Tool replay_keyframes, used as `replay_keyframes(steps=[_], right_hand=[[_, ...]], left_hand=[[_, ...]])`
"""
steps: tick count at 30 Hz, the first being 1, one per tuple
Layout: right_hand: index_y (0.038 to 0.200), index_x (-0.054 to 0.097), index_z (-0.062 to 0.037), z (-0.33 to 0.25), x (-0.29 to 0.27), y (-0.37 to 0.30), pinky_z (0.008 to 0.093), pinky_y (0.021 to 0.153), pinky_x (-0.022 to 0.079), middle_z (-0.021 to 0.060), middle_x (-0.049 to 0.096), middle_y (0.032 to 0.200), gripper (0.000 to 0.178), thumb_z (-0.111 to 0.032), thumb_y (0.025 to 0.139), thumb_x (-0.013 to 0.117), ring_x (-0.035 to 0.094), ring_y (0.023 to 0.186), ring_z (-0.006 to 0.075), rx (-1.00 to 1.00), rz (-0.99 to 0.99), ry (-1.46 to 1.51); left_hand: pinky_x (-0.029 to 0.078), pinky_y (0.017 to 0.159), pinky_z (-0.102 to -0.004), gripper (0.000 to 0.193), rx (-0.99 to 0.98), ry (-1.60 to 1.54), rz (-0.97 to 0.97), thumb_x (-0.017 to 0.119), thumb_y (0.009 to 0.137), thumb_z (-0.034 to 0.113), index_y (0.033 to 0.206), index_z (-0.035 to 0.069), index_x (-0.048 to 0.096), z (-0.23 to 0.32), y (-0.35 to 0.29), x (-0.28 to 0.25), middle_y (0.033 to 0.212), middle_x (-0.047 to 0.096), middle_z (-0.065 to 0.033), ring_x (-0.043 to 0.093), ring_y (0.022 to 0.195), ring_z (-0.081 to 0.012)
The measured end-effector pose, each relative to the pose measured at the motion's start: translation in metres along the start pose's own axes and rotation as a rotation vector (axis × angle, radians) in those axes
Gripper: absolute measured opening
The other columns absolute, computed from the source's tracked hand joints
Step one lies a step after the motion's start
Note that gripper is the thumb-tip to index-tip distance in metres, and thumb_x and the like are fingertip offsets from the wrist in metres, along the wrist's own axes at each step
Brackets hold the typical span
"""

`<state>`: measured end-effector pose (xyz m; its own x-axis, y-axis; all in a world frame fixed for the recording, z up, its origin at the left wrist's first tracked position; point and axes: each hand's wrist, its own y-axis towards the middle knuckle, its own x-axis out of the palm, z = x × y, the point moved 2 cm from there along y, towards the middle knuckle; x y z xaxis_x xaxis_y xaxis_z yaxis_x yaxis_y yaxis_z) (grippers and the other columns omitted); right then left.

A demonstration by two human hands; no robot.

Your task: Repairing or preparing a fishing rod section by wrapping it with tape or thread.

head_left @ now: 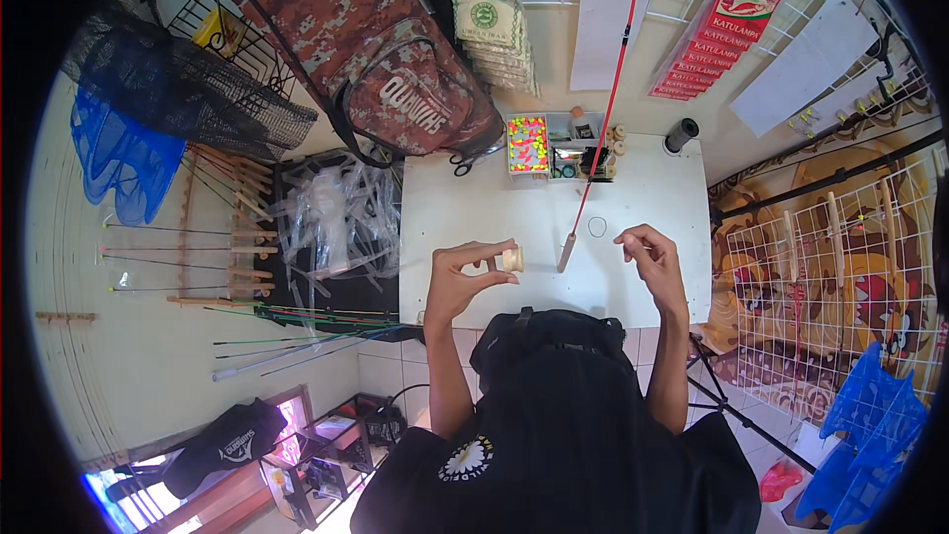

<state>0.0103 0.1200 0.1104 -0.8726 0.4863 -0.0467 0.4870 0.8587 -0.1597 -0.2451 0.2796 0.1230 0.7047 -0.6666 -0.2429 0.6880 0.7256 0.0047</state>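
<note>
Between the thumb and fingers of my left hand (463, 275) is a small pale wooden spool (512, 259), held just above the white table (445, 208). My right hand (652, 262) is raised over the table's right side, its thumb and index finger pinched together. Whatever is in that pinch, perhaps something thin, is too small to make out. A thin red fishing rod (611, 99) stretches from its handle (566, 253), between my hands, up toward the wall. A small dark loop (597, 227) lies on the table beside the rod, to the left of my right hand.
At the table's back are a tray of bright floats (528, 145), a compartment box (576, 129), stacked spools (617, 141), a black cylinder (681, 135) and scissors (462, 166). Clear plastic bags (341, 218) crowd the left. A tripod (736, 412) stands at the lower right.
</note>
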Motion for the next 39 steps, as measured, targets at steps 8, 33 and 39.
replay_keyframes(steps=[8,33,39], right_hand=[[0.096,0.065,-0.0051,0.012,-0.018,-0.004,0.0182,0.041,0.022,-0.0044,0.050,0.071,0.025,-0.029,0.099,0.059,0.031,0.048,-0.0008,-0.035,0.344,0.054],[0.101,0.062,-0.0066,0.026,-0.042,-0.010,0.0163,0.040,0.021,-0.0027,0.049,0.075,0.022,-0.028,0.100,0.056,0.029,0.050,-0.0012,-0.066,0.658,0.222],[0.101,0.062,-0.0070,0.027,-0.045,-0.007,0.0162,0.040,0.021,-0.0028,0.049,0.075,0.022,-0.028,0.100,0.056,0.029,0.050,-0.0016,-0.063,0.664,0.251]], left_hand=[[0.045,0.072,-0.0256,0.043,0.014,-0.173,0.063,0.085,0.068,0.002,0.109,0.003,0.072,-0.011,-0.003,-0.003,0.094,0.071,-0.0045,0.056,0.077,-0.0085],[0.053,0.082,-0.0291,0.043,-0.088,-0.652,0.175,0.079,0.069,-0.011,0.098,0.006,0.053,-0.011,-0.002,0.006,0.112,0.060,-0.0136,0.063,0.093,-0.0176],[0.051,0.083,-0.0285,0.042,-0.054,-0.561,0.162,0.078,0.073,-0.009,0.110,0.001,0.060,-0.015,-0.006,0.001,0.108,0.065,-0.0106,0.062,0.093,-0.0126]])
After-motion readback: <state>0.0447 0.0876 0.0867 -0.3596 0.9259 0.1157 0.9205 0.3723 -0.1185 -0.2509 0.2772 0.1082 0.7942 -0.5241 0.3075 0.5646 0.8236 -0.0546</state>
